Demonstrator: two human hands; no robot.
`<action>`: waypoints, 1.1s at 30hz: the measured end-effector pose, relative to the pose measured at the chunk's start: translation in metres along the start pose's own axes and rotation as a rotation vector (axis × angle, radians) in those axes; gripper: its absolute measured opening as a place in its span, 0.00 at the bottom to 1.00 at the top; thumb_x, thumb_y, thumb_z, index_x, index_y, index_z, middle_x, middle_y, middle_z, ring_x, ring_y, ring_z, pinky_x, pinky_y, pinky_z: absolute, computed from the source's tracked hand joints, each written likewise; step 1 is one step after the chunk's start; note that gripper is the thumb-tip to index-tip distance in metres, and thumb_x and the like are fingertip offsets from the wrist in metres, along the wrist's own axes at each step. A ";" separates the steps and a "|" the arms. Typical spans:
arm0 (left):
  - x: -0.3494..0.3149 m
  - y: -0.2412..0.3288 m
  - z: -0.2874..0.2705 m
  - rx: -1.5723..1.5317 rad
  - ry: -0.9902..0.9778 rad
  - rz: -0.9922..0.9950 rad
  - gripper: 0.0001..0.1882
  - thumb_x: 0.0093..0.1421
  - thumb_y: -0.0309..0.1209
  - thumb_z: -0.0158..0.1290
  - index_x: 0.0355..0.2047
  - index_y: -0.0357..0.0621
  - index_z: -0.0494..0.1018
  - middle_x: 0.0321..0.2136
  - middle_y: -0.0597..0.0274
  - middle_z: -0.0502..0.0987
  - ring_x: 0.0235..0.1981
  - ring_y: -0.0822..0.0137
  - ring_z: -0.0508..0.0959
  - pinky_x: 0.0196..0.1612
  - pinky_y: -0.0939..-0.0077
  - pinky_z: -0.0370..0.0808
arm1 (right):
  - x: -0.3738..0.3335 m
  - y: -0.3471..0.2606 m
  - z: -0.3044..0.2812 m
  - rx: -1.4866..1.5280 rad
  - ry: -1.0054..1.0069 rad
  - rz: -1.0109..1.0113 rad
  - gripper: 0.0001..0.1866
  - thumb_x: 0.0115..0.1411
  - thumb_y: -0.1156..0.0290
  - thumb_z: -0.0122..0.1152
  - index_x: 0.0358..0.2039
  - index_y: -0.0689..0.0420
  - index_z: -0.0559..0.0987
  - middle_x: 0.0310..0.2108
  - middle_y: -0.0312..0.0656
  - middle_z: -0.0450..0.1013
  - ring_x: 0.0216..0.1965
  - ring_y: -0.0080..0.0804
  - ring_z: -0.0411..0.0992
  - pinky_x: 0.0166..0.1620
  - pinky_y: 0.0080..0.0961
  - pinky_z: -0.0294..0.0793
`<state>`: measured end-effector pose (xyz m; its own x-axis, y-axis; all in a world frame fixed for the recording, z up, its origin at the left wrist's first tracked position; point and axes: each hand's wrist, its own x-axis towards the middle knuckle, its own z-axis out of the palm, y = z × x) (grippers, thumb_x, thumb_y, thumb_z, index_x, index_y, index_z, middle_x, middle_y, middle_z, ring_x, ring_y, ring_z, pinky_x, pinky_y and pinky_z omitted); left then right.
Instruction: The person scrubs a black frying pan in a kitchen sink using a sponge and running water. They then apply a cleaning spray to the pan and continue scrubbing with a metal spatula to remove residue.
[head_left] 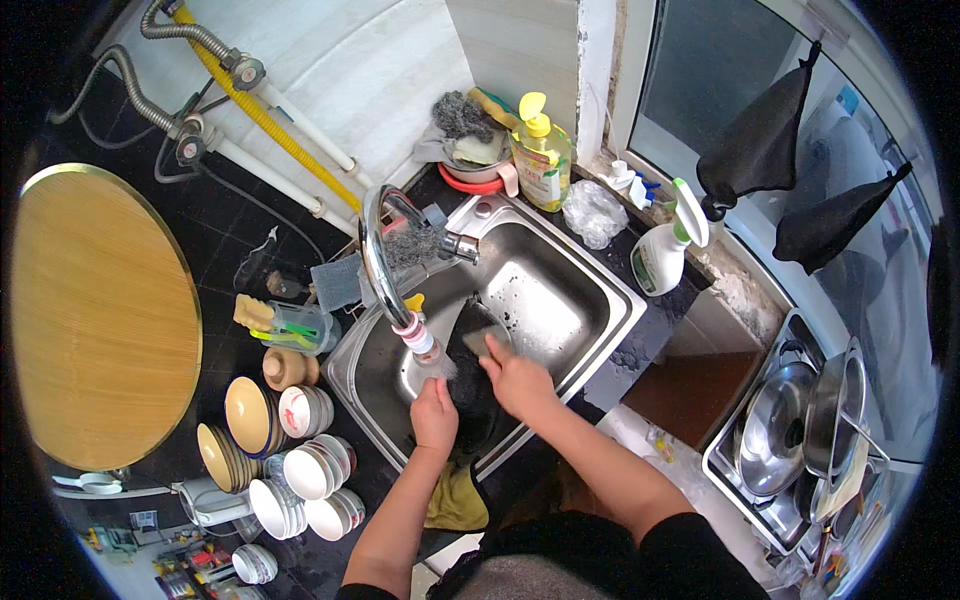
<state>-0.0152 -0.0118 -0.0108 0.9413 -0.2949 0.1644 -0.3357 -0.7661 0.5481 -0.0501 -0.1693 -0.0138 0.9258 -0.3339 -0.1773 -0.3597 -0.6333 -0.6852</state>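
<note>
A dark, rounded pan [472, 397] leans in the stainless steel sink [560, 265], its lower part shaded. My left hand [434, 415] is closed at the pan's left edge, just below the tap's outlet, and its fingertips are partly hidden. Between the fingers of my right hand [520, 385] is a greyish-brown scrub sponge [487, 341], pressed against the pan's inside. Water runs from the curved chrome tap [374, 240] beside my left hand. Dark bits lie on the sink floor.
Stacked bowls [312, 472] and a cup of brushes [305, 328] stand left of the sink. Behind it are a yellow-capped soap bottle [541, 165] and a crumpled plastic bag [595, 213]. A spray bottle [660, 255] stands right. A yellow-green cloth [458, 500] hangs in front.
</note>
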 end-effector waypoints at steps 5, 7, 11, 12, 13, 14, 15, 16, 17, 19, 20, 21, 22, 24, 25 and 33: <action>-0.006 -0.001 0.001 0.049 0.013 0.022 0.15 0.64 0.33 0.44 0.22 0.38 0.65 0.16 0.41 0.69 0.20 0.41 0.71 0.22 0.53 0.67 | -0.005 -0.009 -0.019 -0.008 -0.176 0.042 0.24 0.65 0.52 0.40 0.58 0.46 0.65 0.26 0.57 0.75 0.29 0.57 0.74 0.35 0.47 0.73; -0.004 -0.006 0.000 0.041 0.014 0.021 0.16 0.65 0.33 0.44 0.21 0.38 0.65 0.16 0.41 0.69 0.19 0.41 0.71 0.21 0.54 0.66 | -0.023 -0.016 -0.026 -0.012 -0.193 -0.027 0.24 0.65 0.52 0.41 0.58 0.46 0.65 0.26 0.57 0.74 0.29 0.56 0.73 0.35 0.47 0.73; -0.006 -0.007 -0.001 0.017 0.018 0.010 0.16 0.65 0.33 0.43 0.21 0.38 0.65 0.16 0.42 0.69 0.19 0.41 0.71 0.21 0.54 0.66 | 0.003 -0.013 -0.014 -0.018 -0.124 0.024 0.24 0.64 0.51 0.43 0.57 0.45 0.66 0.26 0.57 0.74 0.29 0.56 0.73 0.33 0.47 0.73; -0.008 -0.006 0.000 0.016 0.012 -0.002 0.16 0.65 0.33 0.43 0.21 0.38 0.65 0.16 0.42 0.69 0.19 0.41 0.71 0.21 0.54 0.66 | 0.012 -0.006 -0.006 0.001 -0.107 0.044 0.23 0.64 0.51 0.43 0.57 0.44 0.66 0.25 0.56 0.74 0.28 0.57 0.73 0.32 0.47 0.74; -0.010 -0.007 0.000 0.018 0.010 -0.018 0.16 0.65 0.33 0.43 0.21 0.38 0.65 0.16 0.42 0.69 0.19 0.41 0.71 0.21 0.54 0.66 | 0.011 -0.007 -0.005 0.010 -0.120 0.049 0.23 0.64 0.51 0.43 0.57 0.44 0.66 0.25 0.57 0.74 0.28 0.57 0.73 0.32 0.47 0.73; -0.012 -0.010 -0.001 0.011 0.029 -0.013 0.15 0.65 0.33 0.43 0.21 0.38 0.65 0.16 0.42 0.69 0.19 0.41 0.71 0.22 0.54 0.66 | 0.007 -0.010 -0.004 0.020 -0.131 0.054 0.23 0.64 0.51 0.43 0.58 0.43 0.66 0.25 0.57 0.74 0.28 0.57 0.73 0.32 0.48 0.73; -0.013 -0.013 -0.003 0.003 0.048 -0.009 0.15 0.65 0.32 0.43 0.21 0.38 0.65 0.16 0.42 0.69 0.19 0.41 0.71 0.22 0.54 0.66 | -0.002 -0.015 -0.007 0.008 -0.147 0.031 0.23 0.64 0.51 0.44 0.58 0.43 0.66 0.24 0.58 0.74 0.28 0.58 0.73 0.32 0.48 0.73; -0.014 -0.016 -0.005 -0.004 0.070 -0.009 0.15 0.65 0.32 0.43 0.21 0.38 0.65 0.16 0.42 0.69 0.19 0.41 0.70 0.22 0.54 0.66 | -0.015 -0.021 -0.012 -0.006 -0.166 0.005 0.23 0.64 0.52 0.44 0.57 0.43 0.67 0.24 0.58 0.73 0.28 0.58 0.73 0.31 0.48 0.73; -0.015 -0.018 -0.007 -0.009 0.066 -0.008 0.15 0.65 0.32 0.43 0.22 0.38 0.65 0.16 0.42 0.69 0.19 0.41 0.70 0.22 0.54 0.66 | -0.026 -0.023 -0.013 -0.019 -0.184 -0.018 0.23 0.64 0.52 0.44 0.57 0.42 0.67 0.23 0.58 0.73 0.28 0.58 0.73 0.31 0.49 0.73; -0.015 -0.020 -0.010 -0.021 0.061 -0.002 0.15 0.65 0.32 0.43 0.22 0.38 0.65 0.16 0.42 0.69 0.18 0.41 0.70 0.22 0.54 0.66 | -0.030 -0.022 -0.008 -0.002 -0.141 -0.055 0.23 0.64 0.52 0.44 0.57 0.42 0.67 0.23 0.59 0.73 0.28 0.58 0.73 0.31 0.49 0.73; -0.016 -0.020 -0.009 -0.013 0.055 0.002 0.15 0.65 0.32 0.43 0.22 0.38 0.65 0.16 0.42 0.68 0.18 0.42 0.70 0.22 0.54 0.66 | -0.023 -0.020 -0.006 -0.002 -0.138 -0.040 0.23 0.64 0.52 0.43 0.58 0.43 0.66 0.24 0.58 0.73 0.28 0.58 0.73 0.32 0.49 0.73; -0.017 -0.019 -0.009 -0.005 0.049 0.005 0.15 0.65 0.32 0.44 0.21 0.38 0.65 0.16 0.42 0.68 0.18 0.42 0.70 0.22 0.54 0.66 | -0.009 -0.017 -0.003 -0.009 -0.139 0.000 0.23 0.64 0.52 0.42 0.58 0.43 0.65 0.25 0.58 0.74 0.29 0.58 0.73 0.32 0.49 0.73; -0.017 -0.017 -0.008 0.001 0.042 0.013 0.15 0.64 0.32 0.44 0.21 0.38 0.65 0.16 0.42 0.68 0.18 0.42 0.70 0.22 0.54 0.66 | 0.006 -0.013 0.000 -0.016 -0.136 0.043 0.24 0.64 0.52 0.41 0.59 0.43 0.63 0.26 0.57 0.74 0.29 0.57 0.73 0.33 0.48 0.73; -0.017 -0.014 -0.010 0.008 0.040 0.024 0.15 0.64 0.32 0.44 0.21 0.38 0.64 0.15 0.42 0.68 0.18 0.42 0.70 0.21 0.54 0.66 | 0.016 -0.008 0.005 0.002 -0.173 0.076 0.24 0.65 0.51 0.40 0.59 0.44 0.65 0.27 0.57 0.75 0.29 0.57 0.73 0.34 0.48 0.73; -0.017 -0.015 -0.010 0.012 0.046 0.024 0.15 0.64 0.32 0.44 0.21 0.38 0.64 0.15 0.42 0.68 0.18 0.42 0.70 0.21 0.54 0.65 | 0.010 -0.013 0.001 -0.003 -0.177 0.060 0.24 0.65 0.51 0.41 0.58 0.44 0.65 0.27 0.57 0.75 0.29 0.57 0.73 0.34 0.48 0.73; -0.017 -0.014 -0.013 -0.001 -0.016 -0.022 0.15 0.64 0.31 0.44 0.21 0.37 0.65 0.16 0.41 0.68 0.19 0.41 0.70 0.22 0.55 0.65 | 0.016 -0.012 -0.005 0.012 -0.177 0.103 0.24 0.65 0.51 0.38 0.59 0.45 0.64 0.29 0.57 0.75 0.32 0.57 0.74 0.38 0.48 0.73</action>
<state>-0.0257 0.0111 -0.0103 0.9477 -0.2874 0.1389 -0.3151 -0.7718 0.5523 -0.0314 -0.1710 -0.0049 0.8905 -0.2682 -0.3676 -0.4532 -0.5937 -0.6649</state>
